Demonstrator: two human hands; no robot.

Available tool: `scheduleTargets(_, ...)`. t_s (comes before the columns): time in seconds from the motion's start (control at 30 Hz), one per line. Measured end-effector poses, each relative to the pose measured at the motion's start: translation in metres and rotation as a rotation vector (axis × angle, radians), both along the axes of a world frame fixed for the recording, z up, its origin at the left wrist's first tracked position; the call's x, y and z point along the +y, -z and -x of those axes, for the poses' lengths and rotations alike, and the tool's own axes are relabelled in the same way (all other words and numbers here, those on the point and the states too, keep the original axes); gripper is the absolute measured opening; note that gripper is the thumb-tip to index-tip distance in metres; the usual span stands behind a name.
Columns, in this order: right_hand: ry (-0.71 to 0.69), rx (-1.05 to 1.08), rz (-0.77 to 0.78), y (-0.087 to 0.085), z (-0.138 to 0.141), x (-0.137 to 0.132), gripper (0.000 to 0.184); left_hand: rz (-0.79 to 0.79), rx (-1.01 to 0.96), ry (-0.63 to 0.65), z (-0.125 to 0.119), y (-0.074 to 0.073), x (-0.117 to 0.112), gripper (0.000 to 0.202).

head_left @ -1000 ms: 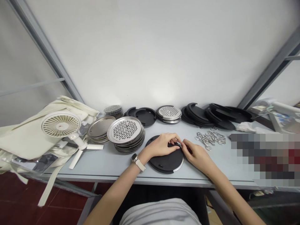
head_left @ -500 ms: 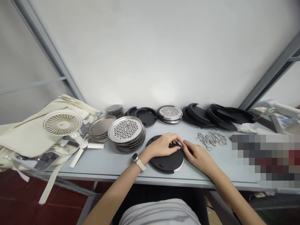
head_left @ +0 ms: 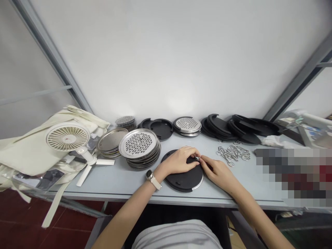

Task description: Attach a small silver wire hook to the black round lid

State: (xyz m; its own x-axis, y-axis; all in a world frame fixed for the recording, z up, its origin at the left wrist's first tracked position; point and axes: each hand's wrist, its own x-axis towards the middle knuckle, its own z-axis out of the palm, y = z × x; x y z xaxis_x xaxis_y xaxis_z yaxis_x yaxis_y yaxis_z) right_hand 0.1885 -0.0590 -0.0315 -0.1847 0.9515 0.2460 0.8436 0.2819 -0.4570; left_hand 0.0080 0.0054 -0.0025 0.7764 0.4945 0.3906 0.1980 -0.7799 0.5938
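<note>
A round black disc [head_left: 184, 177] with a metal plate showing under its near right edge lies flat on the grey table [head_left: 119, 180]. My left hand [head_left: 178, 159], a watch on its wrist, rests on the disc's far side with fingers curled. My right hand [head_left: 218, 171] meets it at the disc's right edge. The fingertips of both hands pinch a small metal clip [head_left: 198, 158]. A pile of loose metal clips [head_left: 233, 153] lies just right of my hands.
A stack of perforated steel plates [head_left: 140, 147] and plain steel plates [head_left: 111, 141] stand left of the disc. Black rings [head_left: 159, 127], another perforated stack [head_left: 187, 125] and more black rings [head_left: 233, 128] line the wall. A white fan [head_left: 67, 138] on cloth bags lies far left.
Both hands stay pinched together at the disc's right edge, with only slight finger shifts. Nothing else has moved.
</note>
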Motion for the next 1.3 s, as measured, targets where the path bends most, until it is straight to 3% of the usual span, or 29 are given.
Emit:
scheduleTargets(0.93,0.152,0.096,-0.076,0.004,0.0007,0.0018,0.028,0.127,-0.051,0.044,-0.0001,0.0027,0.0,0.023)
scheduleTargets(1.3,0.042,0.038,-0.04,0.0018,-0.0005,0.0005,0.028,-0.009,0.019,-0.006,0.001,-0.0007,-0.0025,0.014)
